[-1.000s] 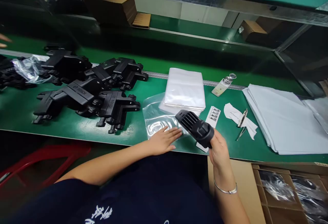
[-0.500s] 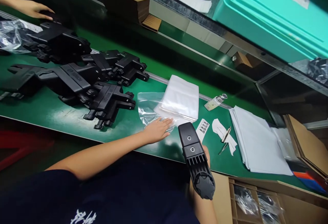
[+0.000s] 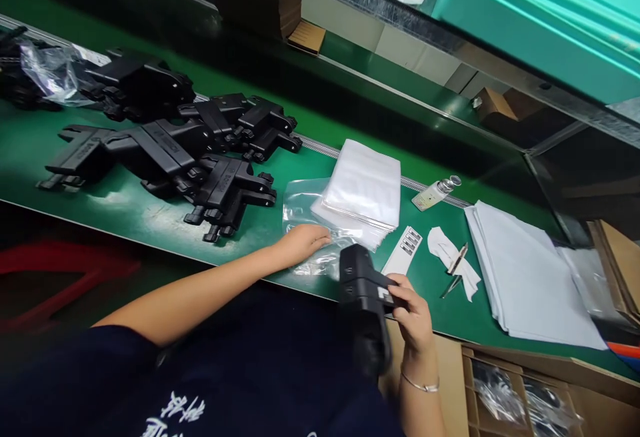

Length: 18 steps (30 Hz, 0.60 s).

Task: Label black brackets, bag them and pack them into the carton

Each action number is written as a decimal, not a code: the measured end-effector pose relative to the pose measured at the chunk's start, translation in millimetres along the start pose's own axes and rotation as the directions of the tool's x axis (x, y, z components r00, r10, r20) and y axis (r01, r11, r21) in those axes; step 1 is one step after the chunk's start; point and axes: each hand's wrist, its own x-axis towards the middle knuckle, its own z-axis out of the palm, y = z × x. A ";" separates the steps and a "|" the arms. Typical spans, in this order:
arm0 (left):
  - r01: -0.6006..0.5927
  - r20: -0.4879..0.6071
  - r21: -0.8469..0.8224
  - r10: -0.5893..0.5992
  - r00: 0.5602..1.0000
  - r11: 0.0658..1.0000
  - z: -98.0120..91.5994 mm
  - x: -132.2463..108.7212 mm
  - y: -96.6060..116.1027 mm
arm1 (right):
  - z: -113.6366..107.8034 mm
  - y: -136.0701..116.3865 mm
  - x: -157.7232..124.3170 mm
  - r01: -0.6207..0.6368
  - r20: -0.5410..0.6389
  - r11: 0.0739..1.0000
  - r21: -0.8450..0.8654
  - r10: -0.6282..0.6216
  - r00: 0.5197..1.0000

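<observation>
My right hand (image 3: 413,313) is closed on a black plastic clamp bracket (image 3: 357,283) with a small white label on its side; the lower end is blurred. My left hand (image 3: 303,245) has its fingers curled together on the near edge of a clear plastic bag (image 3: 300,200). The bag lies flat on the green bench, partly beneath a stack of white translucent bags (image 3: 367,183). Close by the bracket is a sheet of printed labels (image 3: 404,250).
Several similar black brackets (image 3: 160,150) crowd the bench's left side. To the right are a small bottle (image 3: 436,193), tweezers on a paper scrap (image 3: 455,267) and folded white sheets (image 3: 530,270). A teal bin (image 3: 540,37) sits on the overhead shelf; a divided carton (image 3: 500,370) stands below right.
My right hand has turned the bracket, bringing its labelled side into view. My left fingers went from spread to curled on the bag. Another person's hand at upper left is gone from view.
</observation>
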 end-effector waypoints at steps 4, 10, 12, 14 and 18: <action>0.078 -0.040 -0.072 -0.081 0.996 0.994 -13.2 -4.9 18.1 | 6.8 -12.1 5.3 -0.057 0.037 0.990 -0.128 0.062 0.997; -0.044 0.089 -0.102 0.053 0.995 0.994 -13.1 -7.3 28.8 | 23.3 -5.2 8.2 -0.103 -0.073 0.941 -0.321 0.084 0.994; -0.117 0.130 -0.096 0.129 0.983 0.988 -14.7 -6.8 32.9 | 25.3 -2.1 10.0 -0.107 -0.024 0.954 -0.281 0.105 0.994; -0.160 0.166 -0.075 0.170 0.971 0.984 -18.0 -8.2 37.4 | 28.0 -0.4 11.6 -0.179 -0.067 0.964 -0.196 0.169 0.983; -0.146 0.179 -0.080 0.158 0.971 0.986 -25.2 -13.2 47.6 | 39.6 -1.9 13.1 -0.336 -0.313 0.938 -0.088 0.294 0.903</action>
